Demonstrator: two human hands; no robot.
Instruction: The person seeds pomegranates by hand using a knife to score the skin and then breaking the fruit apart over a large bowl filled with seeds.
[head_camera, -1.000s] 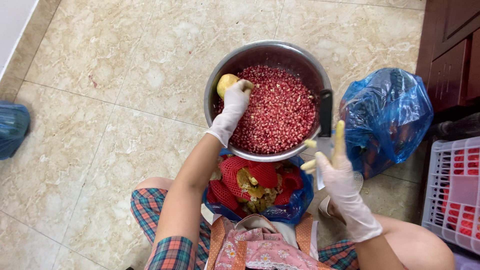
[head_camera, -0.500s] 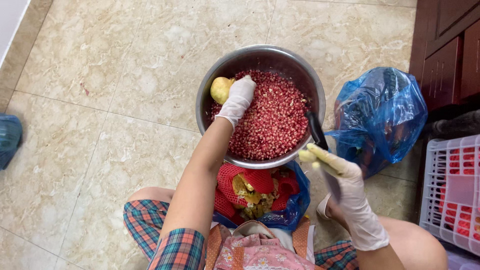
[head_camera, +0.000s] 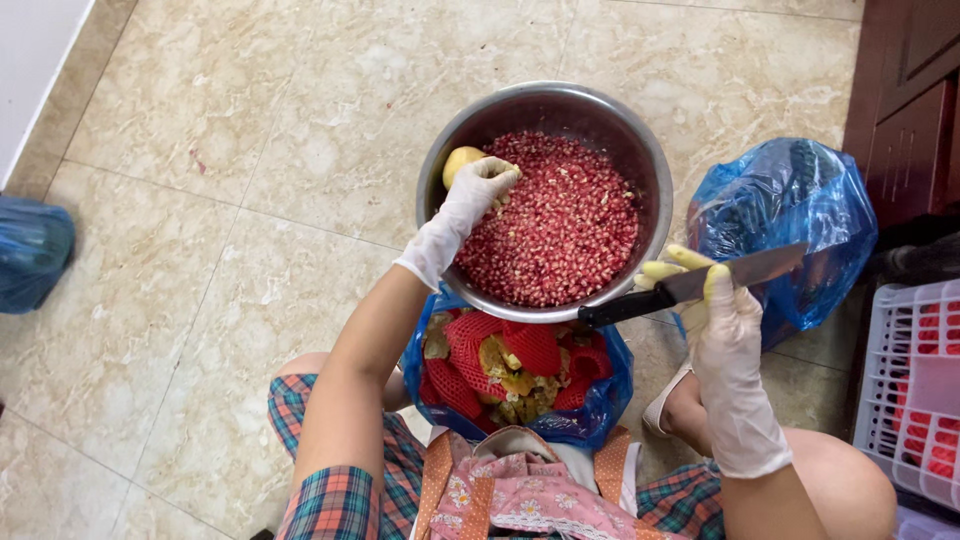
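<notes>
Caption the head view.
Gloved left hand holds a yellow fruit piece over a seed-filled bowl; right hand grips a knife.

Take the blue bag of peel scraps (head_camera: 600, 400) at your knees as your landmark: it sits open, filled with red foam netting (head_camera: 470, 355) and yellowish rind pieces. To its right, well apart, you have a second knotted blue bag (head_camera: 790, 200), and further right a white slatted crate (head_camera: 915, 390). Above that crate stands a dark wooden cabinet (head_camera: 910, 100). Far to the landmark's left, another blue bag (head_camera: 30, 250) lies on the beige tiled floor (head_camera: 220, 200).
</notes>
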